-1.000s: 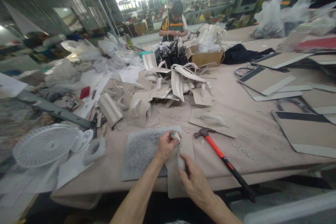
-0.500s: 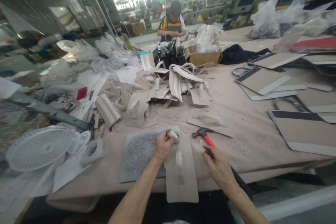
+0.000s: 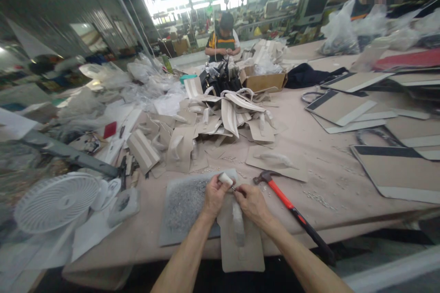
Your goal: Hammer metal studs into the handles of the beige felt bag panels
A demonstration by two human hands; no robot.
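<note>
My left hand (image 3: 215,194) is closed on a pale, curled piece (image 3: 226,178), which looks like the bent-over end of a beige panel (image 3: 244,254). This panel has a plastic-wrapped handle (image 3: 238,222) down its middle and hangs partly over the table edge. Beside the left hand, my right hand (image 3: 253,201) pinches a small, shiny metal piece (image 3: 233,188) against that end; its exact kind is too small to tell. Under the panel's left side lies a worn grey slab (image 3: 182,206). A claw hammer (image 3: 283,197) with a red and black handle rests right of my hands.
A beige panel with a wrapped handle (image 3: 275,160) lies beyond the hammer. Small metal bits (image 3: 318,198) are scattered to the right. A heap of panels (image 3: 206,123) fills the middle, larger boards (image 3: 395,171) lie right, a white fan (image 3: 58,201) left. Another person (image 3: 222,39) works opposite.
My right hand has moved left from beside the hammer handle to the panel's end and now pinches a small metal piece there. The left hand keeps its hold. The view has shifted slightly.
</note>
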